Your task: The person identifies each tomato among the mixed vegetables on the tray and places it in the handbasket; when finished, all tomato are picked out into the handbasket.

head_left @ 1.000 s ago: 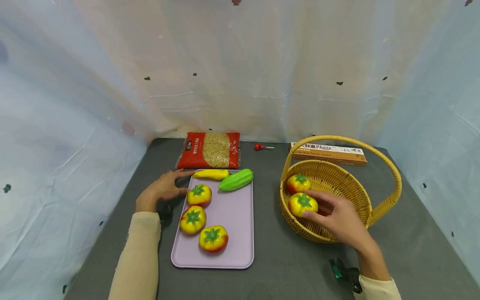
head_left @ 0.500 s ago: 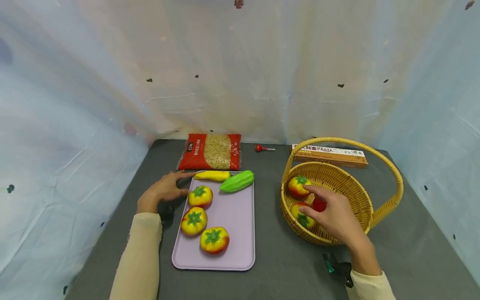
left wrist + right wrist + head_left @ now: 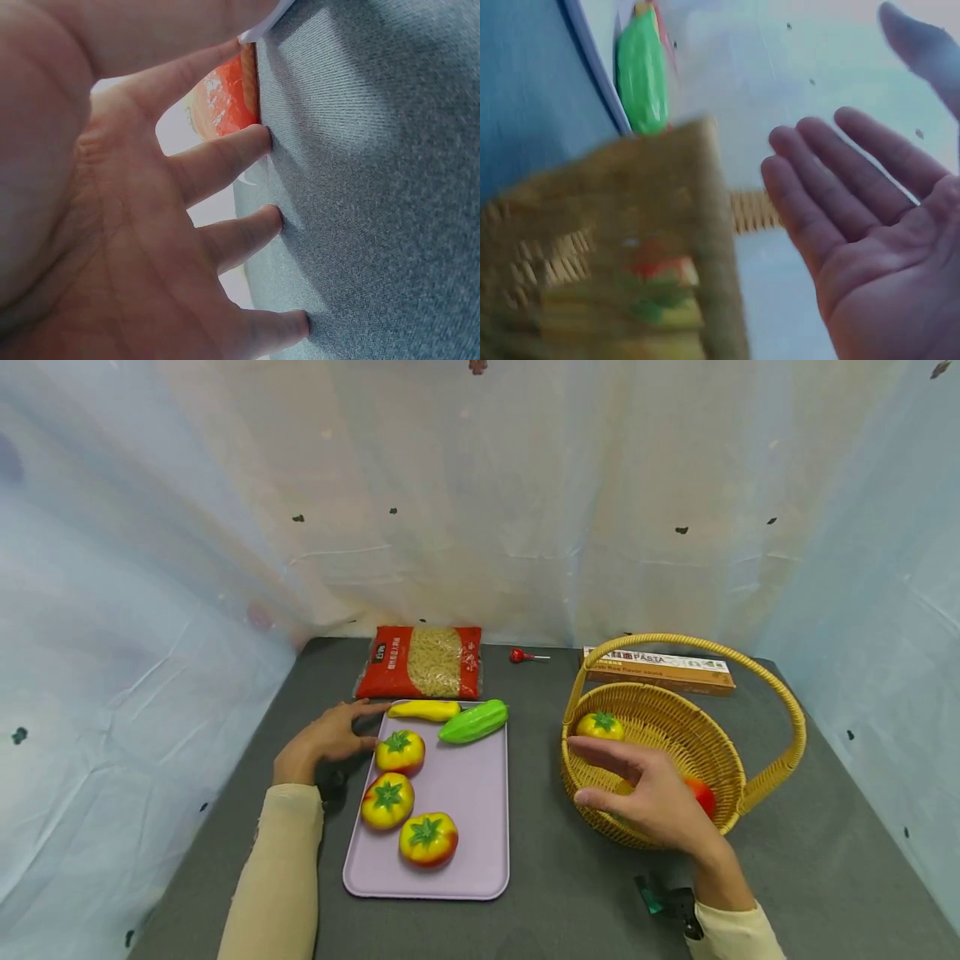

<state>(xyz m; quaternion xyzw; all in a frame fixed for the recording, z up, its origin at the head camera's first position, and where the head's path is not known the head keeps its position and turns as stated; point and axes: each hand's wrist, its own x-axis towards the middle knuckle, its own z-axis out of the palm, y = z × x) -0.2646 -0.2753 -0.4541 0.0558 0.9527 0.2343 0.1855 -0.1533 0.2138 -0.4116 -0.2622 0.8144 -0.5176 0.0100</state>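
My left hand rests at the left edge of a lilac tray, fingers spread. In the left wrist view several fingertips press on the grey tabletop. The tray bears toy tomatoes, yellow and red with green leaves; the back toy tomato is close to my thumb. Behind it lie a yellow toy vegetable and a green ridged one. Above the wicker basket my right hand hangs with straight fingers, holding nothing. One toy tomato and a red rounded thing show inside; my hand hides the rest.
The basket's tall handle arches over its opening. A red bag of pasta, a red lollipop and a long pasta box line the back of the table. Pale sheeting hangs behind.
My right hand has let go of a toy tomato inside the basket, opened and lifted slightly to the left. The left hand and the tray have stayed in place.
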